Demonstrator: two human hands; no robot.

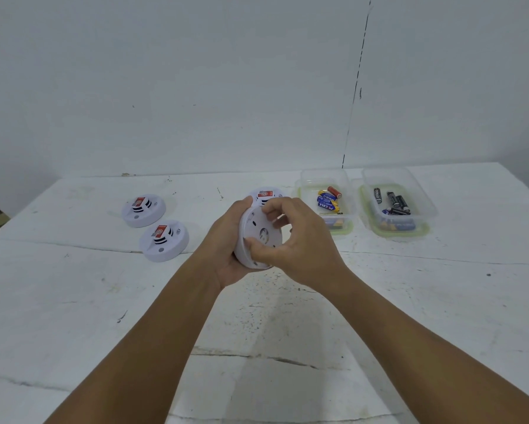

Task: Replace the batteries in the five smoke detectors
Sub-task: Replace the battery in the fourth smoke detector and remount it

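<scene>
We've got one smoke detector (pixel 258 240) lifted off the bench (pixel 73 301), back plate facing us. Left hand (pixel 226 249) cups the body from behind to steady it; right hand (pixel 293 240) has fingertips (pixel 251 242) clamped on the plate rim, prob. to twist the cover on or off. Can't tell which.

Two more detectors (pixel 144 210) (pixel 164 240) sit face up at left, a third (pixel 266 194) just behind the hands; 5th not in view. Two clear tubs at right keep cells sorted: coloured batts (pixel 329 199) in the near tub (pixel 325 179), black ones (pixel 394 201) in the far tub (pixel 410 185).

Bench is white, scuffed, cracked; plain pale wall behind w/ a dark vertical seam.
</scene>
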